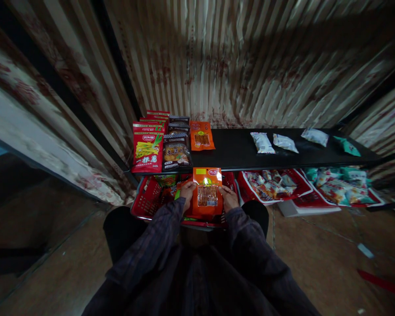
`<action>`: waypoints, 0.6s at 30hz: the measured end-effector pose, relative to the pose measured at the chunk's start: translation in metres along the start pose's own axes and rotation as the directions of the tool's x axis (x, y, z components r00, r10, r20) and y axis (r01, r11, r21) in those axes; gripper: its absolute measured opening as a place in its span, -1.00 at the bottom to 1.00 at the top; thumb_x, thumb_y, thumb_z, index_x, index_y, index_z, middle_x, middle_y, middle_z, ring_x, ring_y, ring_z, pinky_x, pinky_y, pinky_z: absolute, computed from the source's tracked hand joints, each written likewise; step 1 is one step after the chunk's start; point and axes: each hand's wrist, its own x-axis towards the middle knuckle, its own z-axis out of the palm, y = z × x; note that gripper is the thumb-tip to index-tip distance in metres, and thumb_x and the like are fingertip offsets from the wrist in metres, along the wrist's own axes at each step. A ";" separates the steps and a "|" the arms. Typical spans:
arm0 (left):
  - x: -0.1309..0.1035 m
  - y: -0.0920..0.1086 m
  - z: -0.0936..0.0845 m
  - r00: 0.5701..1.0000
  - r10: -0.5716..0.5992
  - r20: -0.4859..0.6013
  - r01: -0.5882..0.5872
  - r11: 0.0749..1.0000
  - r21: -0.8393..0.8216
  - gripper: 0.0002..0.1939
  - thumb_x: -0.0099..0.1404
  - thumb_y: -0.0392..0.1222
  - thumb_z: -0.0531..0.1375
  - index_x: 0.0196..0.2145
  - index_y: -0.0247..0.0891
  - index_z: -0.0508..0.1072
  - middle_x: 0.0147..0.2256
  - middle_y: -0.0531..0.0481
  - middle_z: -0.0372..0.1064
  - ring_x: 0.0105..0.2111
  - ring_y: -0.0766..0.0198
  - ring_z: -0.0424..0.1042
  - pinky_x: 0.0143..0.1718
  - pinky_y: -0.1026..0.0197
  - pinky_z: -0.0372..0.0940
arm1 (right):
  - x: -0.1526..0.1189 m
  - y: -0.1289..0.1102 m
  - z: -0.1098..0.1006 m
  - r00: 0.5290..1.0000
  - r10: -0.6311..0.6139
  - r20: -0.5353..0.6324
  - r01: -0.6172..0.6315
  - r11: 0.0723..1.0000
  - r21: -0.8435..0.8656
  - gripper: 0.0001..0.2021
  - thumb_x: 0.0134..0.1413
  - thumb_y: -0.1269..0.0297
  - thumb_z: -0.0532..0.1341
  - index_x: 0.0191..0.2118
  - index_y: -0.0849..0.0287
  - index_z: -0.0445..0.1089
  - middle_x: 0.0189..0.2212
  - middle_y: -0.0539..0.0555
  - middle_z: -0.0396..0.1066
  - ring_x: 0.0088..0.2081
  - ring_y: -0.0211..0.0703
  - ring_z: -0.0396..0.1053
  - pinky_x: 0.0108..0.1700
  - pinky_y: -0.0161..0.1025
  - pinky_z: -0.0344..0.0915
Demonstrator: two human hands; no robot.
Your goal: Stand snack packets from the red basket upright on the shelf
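An orange snack packet (207,193) with a clear window showing brown sticks stands upright between my hands. My left hand (188,193) grips its left edge, and my right hand (229,198) grips the right edge. Beneath it is a red basket (148,202) with more packets inside, partly hidden by the packet and my arms. Just beyond, on the black shelf (233,142), a similar orange packet (201,136) leans back. To its left stand a row of dark potato-slice packets (177,151) and a row of red packets (148,151).
Three whitish packets (262,143) and a green packet (347,145) lie on the shelf's right part. Below sit a second red basket (303,186) and a third basket of packets (349,188). A dark post (118,57) rises at the left, before a pleated curtain (197,57).
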 end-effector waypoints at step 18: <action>0.000 0.017 0.013 0.997 -0.066 0.026 0.067 0.996 -0.052 -0.85 -0.03 -0.21 0.36 -0.49 -0.26 0.47 -0.56 0.08 0.40 -0.47 0.30 0.39 -0.37 0.28 0.26 | 0.005 0.005 -0.012 1.000 0.002 0.010 -0.002 1.000 0.024 -0.65 -0.55 0.24 0.50 -0.46 0.16 0.51 -0.55 -0.02 0.55 -0.52 -0.14 0.46 -0.41 -0.21 0.39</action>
